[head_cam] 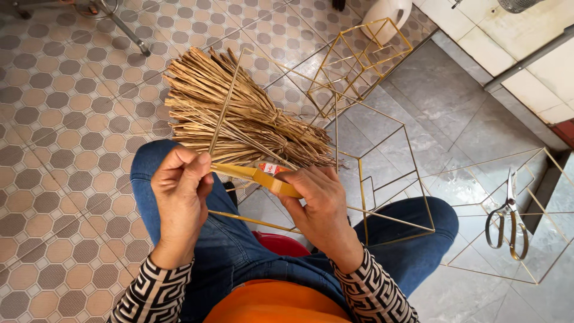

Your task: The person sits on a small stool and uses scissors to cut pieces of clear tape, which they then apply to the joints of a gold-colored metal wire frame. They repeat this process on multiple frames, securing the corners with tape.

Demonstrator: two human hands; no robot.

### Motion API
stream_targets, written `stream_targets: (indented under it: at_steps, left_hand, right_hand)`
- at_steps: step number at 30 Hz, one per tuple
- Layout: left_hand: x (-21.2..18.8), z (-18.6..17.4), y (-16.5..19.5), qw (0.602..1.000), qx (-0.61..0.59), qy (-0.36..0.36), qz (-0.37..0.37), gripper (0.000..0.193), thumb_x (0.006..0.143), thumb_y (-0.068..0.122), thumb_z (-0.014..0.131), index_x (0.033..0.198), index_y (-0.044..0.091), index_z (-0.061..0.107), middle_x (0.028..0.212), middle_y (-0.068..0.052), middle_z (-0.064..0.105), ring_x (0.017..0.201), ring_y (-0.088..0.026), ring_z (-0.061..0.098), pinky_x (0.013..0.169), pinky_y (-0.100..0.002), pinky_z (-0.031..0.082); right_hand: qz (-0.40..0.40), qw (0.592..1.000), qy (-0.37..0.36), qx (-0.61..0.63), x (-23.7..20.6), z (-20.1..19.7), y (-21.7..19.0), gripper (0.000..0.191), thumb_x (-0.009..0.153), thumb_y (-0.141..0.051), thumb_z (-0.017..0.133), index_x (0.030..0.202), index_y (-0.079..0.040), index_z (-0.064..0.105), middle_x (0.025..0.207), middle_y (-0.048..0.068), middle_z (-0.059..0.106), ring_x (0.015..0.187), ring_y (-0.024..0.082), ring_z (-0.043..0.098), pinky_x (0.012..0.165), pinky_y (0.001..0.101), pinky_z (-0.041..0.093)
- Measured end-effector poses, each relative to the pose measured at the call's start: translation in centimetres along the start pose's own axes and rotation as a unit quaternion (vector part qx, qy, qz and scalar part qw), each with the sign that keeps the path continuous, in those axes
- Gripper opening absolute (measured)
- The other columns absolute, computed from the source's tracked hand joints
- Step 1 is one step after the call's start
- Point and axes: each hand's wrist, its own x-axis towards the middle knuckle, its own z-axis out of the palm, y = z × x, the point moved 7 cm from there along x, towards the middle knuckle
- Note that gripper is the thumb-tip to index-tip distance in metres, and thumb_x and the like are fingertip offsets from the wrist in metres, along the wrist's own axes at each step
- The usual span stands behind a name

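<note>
2 hands (pixel 251 197) pinching yellow tape roll (pixel 263 177), straw bundle (pixel 239 113) beyond, scissors (pixel 508 218) right

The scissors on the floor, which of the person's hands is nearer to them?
Right. The right hand, holding the yellow tape roll, is on the side of the scissors; the left hand pinches a thin stick farther away.

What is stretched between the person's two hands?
In the head view, a strip of yellow tape runs from the left hand to the tape roll held by the right hand. A thin stick rises from the left hand.
</note>
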Motion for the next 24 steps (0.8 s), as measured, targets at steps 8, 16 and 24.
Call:
stream_targets:
  at_steps: [8,16,24]
  left_hand:
    - [-0.5,-0.4,-3.4,0.996,-0.077,0.049,-0.015,0.014,0.101,0.005,0.066,0.09,0.009,0.059,0.078,0.002,0.059,0.057,-0.003,0.048,0.045,-0.017,0.033]
    - [-2.2,1.1,-2.1,0.982,0.127,-0.014,0.137,0.015,0.107,-0.002,0.063,0.119,0.004,0.054,0.097,-0.003,0.058,0.08,-0.01,0.059,0.075,-0.024,0.051]
    - [-2.3,2.2,-1.6,0.951,0.228,-0.014,0.209,0.039,0.095,-0.008,0.076,0.119,0.002,0.047,0.104,-0.004,0.06,0.097,-0.011,0.069,0.083,-0.022,0.057]
  right_hand:
    - [0.026,0.999,-0.02,-0.022,-0.2,0.3,0.7,0.019,0.087,-0.011,0.078,0.104,-0.009,0.068,0.087,0.003,0.07,0.08,0.024,0.064,0.077,0.0386,0.043]
    - [0.072,0.997,-0.041,0.001,-0.6,0.4,2.0,0.022,0.088,-0.02,0.08,0.098,-0.007,0.066,0.08,0.005,0.066,0.077,0.028,0.064,0.071,0.0402,0.046]
    - [0.155,0.968,-0.029,0.195,1.5,-2.5,4.5,0.02,0.091,-0.011,0.084,0.096,-0.002,0.067,0.085,0.002,0.067,0.078,0.008,0.057,0.072,0.0257,0.049]
